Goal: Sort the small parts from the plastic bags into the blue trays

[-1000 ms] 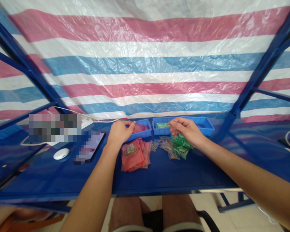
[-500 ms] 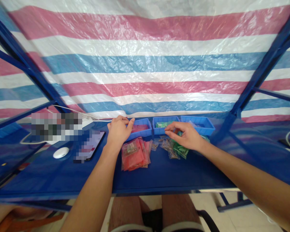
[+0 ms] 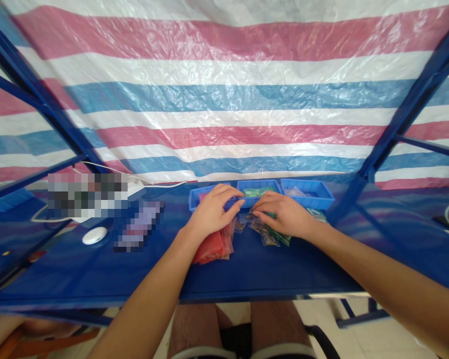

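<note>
My left hand (image 3: 212, 213) lies over a pile of red packets (image 3: 217, 248) on the blue table (image 3: 269, 269); its fingers are bent and apart, tips by the small clear packets (image 3: 262, 233). My right hand (image 3: 284, 215) rests on the green packets (image 3: 283, 238), fingers pressed together in a pinch on a clear packet. Behind the hands stand three blue trays: the left tray (image 3: 194, 198) with red packets, the middle tray (image 3: 258, 185) with green ones, the right tray (image 3: 314, 195) with clear ones.
A small white oval object (image 3: 95, 235) and a blurred phone (image 3: 138, 227) lie at the left, with a white cable (image 3: 160, 186) behind them. Blue frame posts (image 3: 392, 129) rise at both sides. A striped plastic sheet (image 3: 224, 99) hangs behind.
My left hand has moved right from the left tray to above the red pile. My right hand has come down from the middle tray onto the clear packets.
</note>
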Available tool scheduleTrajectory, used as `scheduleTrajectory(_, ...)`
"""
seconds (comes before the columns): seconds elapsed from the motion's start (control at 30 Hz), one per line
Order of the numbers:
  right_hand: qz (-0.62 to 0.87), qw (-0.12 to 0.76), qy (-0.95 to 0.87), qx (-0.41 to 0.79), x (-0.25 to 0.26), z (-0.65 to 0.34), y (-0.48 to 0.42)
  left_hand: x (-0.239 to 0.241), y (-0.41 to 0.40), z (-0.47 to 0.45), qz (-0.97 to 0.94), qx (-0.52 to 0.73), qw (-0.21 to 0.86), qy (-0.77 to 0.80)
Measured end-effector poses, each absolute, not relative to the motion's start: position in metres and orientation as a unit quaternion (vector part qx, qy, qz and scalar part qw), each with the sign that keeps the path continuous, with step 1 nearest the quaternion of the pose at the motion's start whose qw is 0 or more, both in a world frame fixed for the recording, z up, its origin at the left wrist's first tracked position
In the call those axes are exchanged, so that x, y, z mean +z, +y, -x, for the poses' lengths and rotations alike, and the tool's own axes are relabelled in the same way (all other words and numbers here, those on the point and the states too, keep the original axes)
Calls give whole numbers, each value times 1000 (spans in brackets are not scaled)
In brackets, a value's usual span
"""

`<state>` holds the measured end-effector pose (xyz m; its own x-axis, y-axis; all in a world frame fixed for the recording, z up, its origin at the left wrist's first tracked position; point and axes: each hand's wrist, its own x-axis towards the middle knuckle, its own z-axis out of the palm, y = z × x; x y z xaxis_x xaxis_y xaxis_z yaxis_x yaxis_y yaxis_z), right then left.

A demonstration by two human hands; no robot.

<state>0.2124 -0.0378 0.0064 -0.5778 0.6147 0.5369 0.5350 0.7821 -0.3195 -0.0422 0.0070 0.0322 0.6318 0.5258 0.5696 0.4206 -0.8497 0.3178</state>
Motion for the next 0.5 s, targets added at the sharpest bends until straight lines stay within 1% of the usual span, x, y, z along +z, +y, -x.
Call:
scheduleTrajectory(0.13,350,444,-816,123,11,-211,-41,27,2,34,-892,336,145,265)
scheduleTrajectory(0.2,363,483,-782,155,12,-210,-42,26,2,30,-883,343,173,270)
scheduleTrajectory(0.33,386,519,-727,228,7,-207,-40,22,2,25,-856,374,222,278)
scheduleTrajectory(0.5,360,555,-649,376,-3,-204,-34,17,0,21,-837,396,252,280)
